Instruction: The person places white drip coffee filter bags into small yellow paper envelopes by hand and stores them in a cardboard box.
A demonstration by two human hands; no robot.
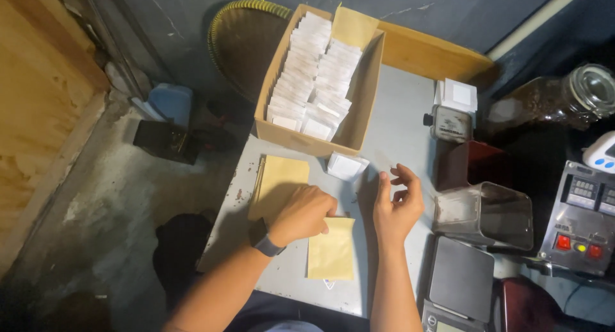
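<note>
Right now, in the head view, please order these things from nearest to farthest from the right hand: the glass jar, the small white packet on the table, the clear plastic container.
From the right hand:
1. Small white packet, up and left, by the box.
2. Clear plastic container, to the right.
3. Glass jar, far upper right.

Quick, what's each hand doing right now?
Left hand: curled, fingers pressing a yellow envelope on the table.
Right hand: open, holding nothing.
</note>
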